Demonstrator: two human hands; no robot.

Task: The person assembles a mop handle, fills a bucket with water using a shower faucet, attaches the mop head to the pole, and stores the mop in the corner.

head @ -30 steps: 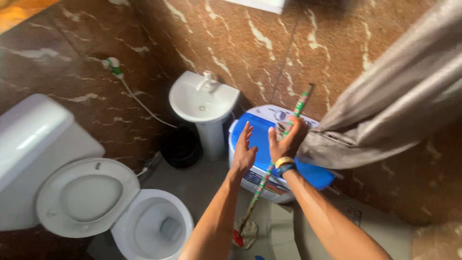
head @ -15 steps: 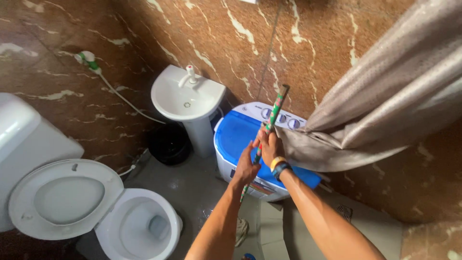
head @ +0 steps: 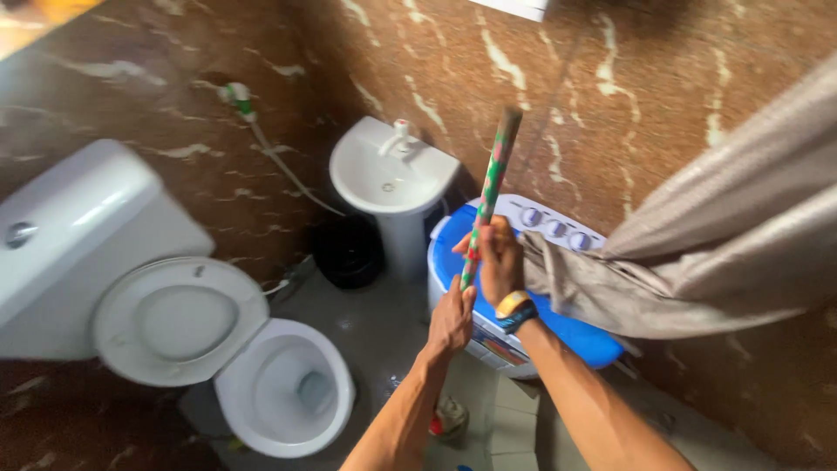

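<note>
Both of my hands grip a long mop handle point(head: 490, 187) wrapped in green and pink. My right hand point(head: 499, 260) holds it higher up and wears a yellow and blue wristband. My left hand point(head: 451, 318) is closed around the handle just below it. The handle stands almost upright, and its mop head point(head: 448, 417) rests on the wet floor near the bottom of the view.
A blue and white washing machine point(head: 462, 235) stands behind the handle, with a grey curtain point(head: 697, 253) draped over it. A white pedestal sink point(head: 392, 179), a black bin point(head: 349, 251) and an open toilet point(head: 279, 388) sit to the left. Brown marble walls surround them.
My left hand went from open beside the handle to closed on it below my right hand. The handle has swung more upright, and the view shifted left.
</note>
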